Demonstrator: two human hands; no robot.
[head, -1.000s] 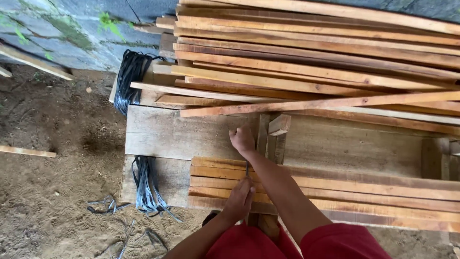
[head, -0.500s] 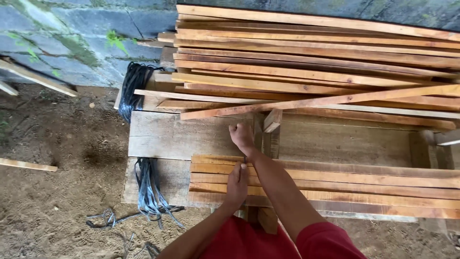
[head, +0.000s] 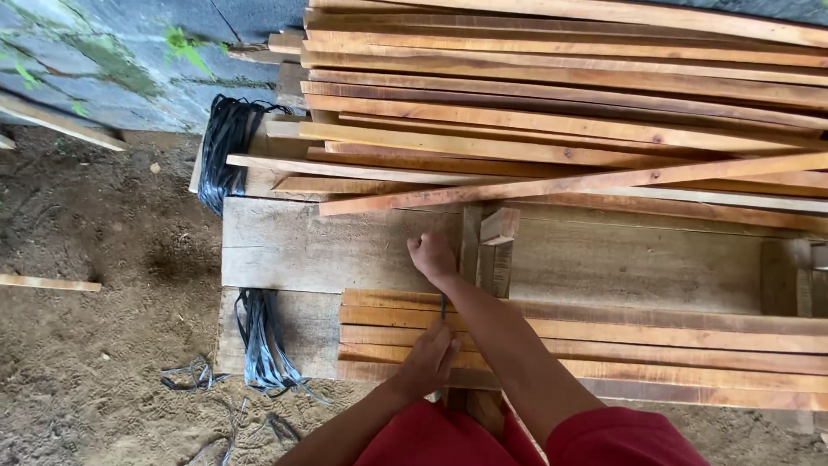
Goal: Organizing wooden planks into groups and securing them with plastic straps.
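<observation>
Workbench (head: 328,246), both hands pulling dark strap (head: 443,306) crosswise over lengthwise slats (head: 604,336)

One head-worn camera, looking steeply down over a wooden workbench (head: 345,246)

It sits close above the bench's near edge, facing away from the person; beyond the bench rises a grey stone wall (head: 129,43); left of the bench lies bare dirt ground (head: 95,345); no second view shares the scene.

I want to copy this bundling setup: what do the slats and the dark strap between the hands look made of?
Slats: raw sawn wood, unfinished, with visible grain and knots. Strap: probably thin dark plastic banding, like the glossy coil nearby; too thin here to be sure.
</observation>
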